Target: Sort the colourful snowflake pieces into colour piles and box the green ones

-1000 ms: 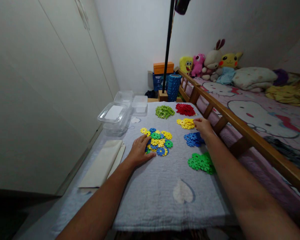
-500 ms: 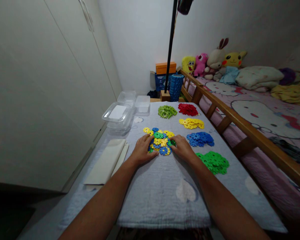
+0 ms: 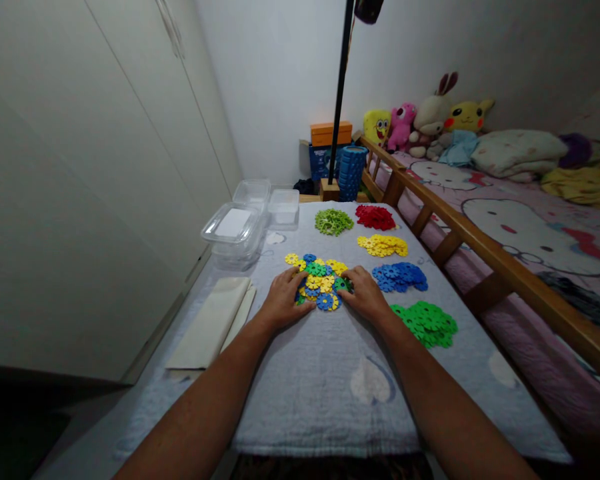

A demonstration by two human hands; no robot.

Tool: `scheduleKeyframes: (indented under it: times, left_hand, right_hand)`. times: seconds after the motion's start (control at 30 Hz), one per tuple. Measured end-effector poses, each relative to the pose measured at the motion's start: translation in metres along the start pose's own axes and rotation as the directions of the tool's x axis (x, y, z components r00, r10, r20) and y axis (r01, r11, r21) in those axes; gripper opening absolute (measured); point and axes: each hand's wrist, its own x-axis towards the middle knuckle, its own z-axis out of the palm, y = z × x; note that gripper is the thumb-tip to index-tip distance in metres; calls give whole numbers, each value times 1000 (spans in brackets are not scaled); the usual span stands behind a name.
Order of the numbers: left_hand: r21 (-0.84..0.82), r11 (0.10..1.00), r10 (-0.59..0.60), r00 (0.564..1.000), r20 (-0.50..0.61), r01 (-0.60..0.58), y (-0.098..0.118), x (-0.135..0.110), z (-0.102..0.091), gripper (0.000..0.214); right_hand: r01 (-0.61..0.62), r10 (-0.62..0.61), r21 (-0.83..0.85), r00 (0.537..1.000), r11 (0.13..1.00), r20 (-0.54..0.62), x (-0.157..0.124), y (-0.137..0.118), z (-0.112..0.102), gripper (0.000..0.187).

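A mixed heap of yellow, blue and green flower-shaped plastic discs (image 3: 319,280) lies in the middle of a pale cloth-covered table (image 3: 320,373). My left hand (image 3: 283,299) rests on the heap's left side, fingers curled over the discs. My right hand (image 3: 364,293) rests on its right side, fingertips on a green disc. To the right lie sorted heaps: light green (image 3: 333,221), red (image 3: 375,217), yellow (image 3: 383,245), blue (image 3: 399,277) and dark green (image 3: 425,323).
Clear plastic tubs (image 3: 236,233) stand at the table's back left, with a folded cream cloth (image 3: 214,323) in front of them. A wooden bed rail (image 3: 485,257) runs along the right. A black pole (image 3: 340,100) stands behind the table. A wardrobe wall is on the left.
My right hand left the yellow heap at the back right and came down to the right side of the mixed heap. My left hand stayed on the heap's left side.
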Motion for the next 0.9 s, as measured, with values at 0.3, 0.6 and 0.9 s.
scheduleKeyframes:
  times: [0.3,0.6,0.9]
  left_hand:
    - [-7,999,47,998,-37,-47,-3,-1,3,74]
    - [-4,998,56,997,-49,-56,-7,0,6,71]
    - [-21,997,73,996,-52,-74,-9,0,4,66]
  right_hand:
    - [-102,94,249,995,963,41,5,0,-26,14]
    - [-330,301,342,944,880,136,-18,60,-108,28]
    - [-413,325,282,893,866,311,-65,74,-137,29]
